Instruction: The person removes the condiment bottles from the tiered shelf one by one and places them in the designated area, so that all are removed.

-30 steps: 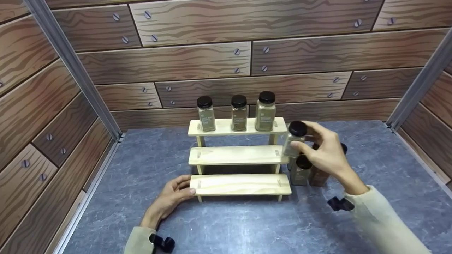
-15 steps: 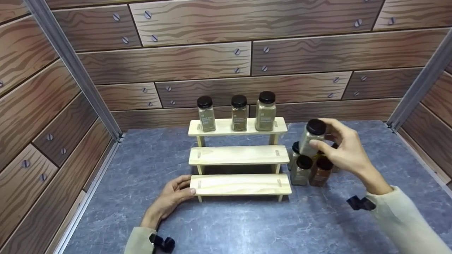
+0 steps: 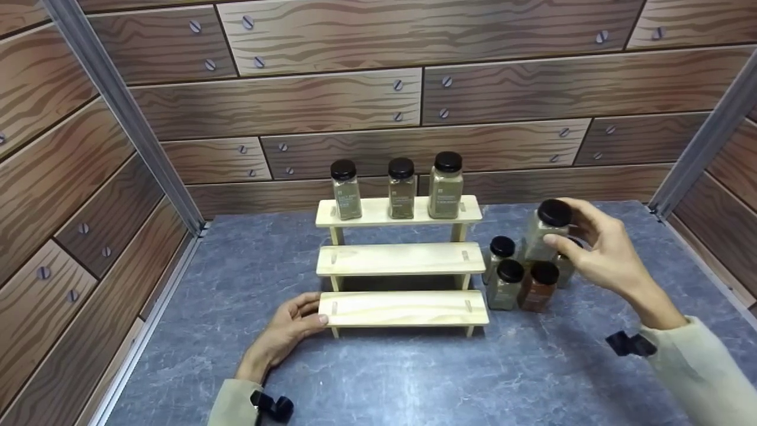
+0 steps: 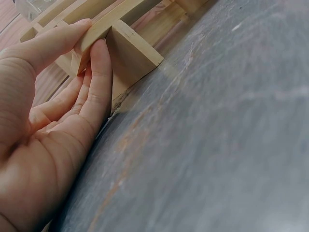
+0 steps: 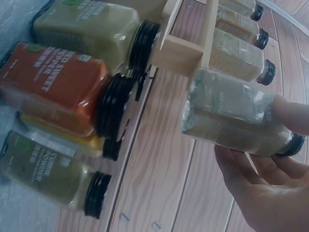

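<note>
My right hand (image 3: 609, 254) holds a black-capped spice jar (image 3: 539, 239) upright between thumb and fingers, above a cluster of jars at the rack's right. In the right wrist view this clear jar (image 5: 227, 108) shows pale contents; its label is too blurred to read. With my left hand (image 3: 282, 332) I pinch the left end of the bottom step of a three-tier wooden rack (image 3: 402, 310). The left wrist view shows the thumb on top of the board (image 4: 113, 21) and fingers beneath. Three spice jars stand on the top tier, the middle one a brown jar (image 3: 401, 192).
Below the held jar, several jars stand close together on the table (image 3: 378, 378), among them a red sweet pepper jar (image 3: 538, 293) and a greenish jar (image 3: 504, 291). A yellow jar (image 5: 87, 137) shows in the right wrist view. Wood-patterned walls (image 3: 331, 106) enclose the table.
My right hand has carried the held jar rightward, away from the rack's right end to above the jar cluster, uncovering the jars below. The left hand and rack have stayed put.
</note>
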A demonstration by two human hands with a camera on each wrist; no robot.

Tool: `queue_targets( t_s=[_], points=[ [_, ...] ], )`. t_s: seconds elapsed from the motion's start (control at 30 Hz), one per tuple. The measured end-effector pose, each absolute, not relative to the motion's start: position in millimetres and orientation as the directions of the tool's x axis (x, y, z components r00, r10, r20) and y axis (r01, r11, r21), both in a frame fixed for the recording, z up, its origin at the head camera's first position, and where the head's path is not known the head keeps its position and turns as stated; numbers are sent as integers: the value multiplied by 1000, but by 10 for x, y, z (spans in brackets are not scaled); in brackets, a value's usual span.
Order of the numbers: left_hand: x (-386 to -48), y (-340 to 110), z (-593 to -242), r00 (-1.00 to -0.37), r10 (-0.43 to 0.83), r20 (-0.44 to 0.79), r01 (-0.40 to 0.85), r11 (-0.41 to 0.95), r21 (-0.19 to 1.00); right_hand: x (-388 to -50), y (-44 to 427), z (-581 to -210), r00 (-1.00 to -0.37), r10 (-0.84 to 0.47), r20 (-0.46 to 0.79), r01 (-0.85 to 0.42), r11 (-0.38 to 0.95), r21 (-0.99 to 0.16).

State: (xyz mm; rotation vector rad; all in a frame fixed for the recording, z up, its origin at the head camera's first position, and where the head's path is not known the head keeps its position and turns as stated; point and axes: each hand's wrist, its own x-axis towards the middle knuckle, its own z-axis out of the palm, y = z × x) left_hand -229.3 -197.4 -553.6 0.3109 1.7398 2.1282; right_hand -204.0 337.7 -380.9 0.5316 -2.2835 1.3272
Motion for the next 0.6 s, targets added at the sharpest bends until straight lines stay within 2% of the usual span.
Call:
queue_targets(
  t_s=[0.33, 0.6],
  points=[
    [-2297, -1960, -5534, -908, 413, -65, -145, -167, 975, -1991, 3582, -3860, -803, -92, 589, -548, 502, -669],
    [-2282, -1960, -5524, -910, 409, -71, -149, -162, 976, -1907, 3719, -3933, -814, -92, 573, -526, 533, -663]
  ],
)
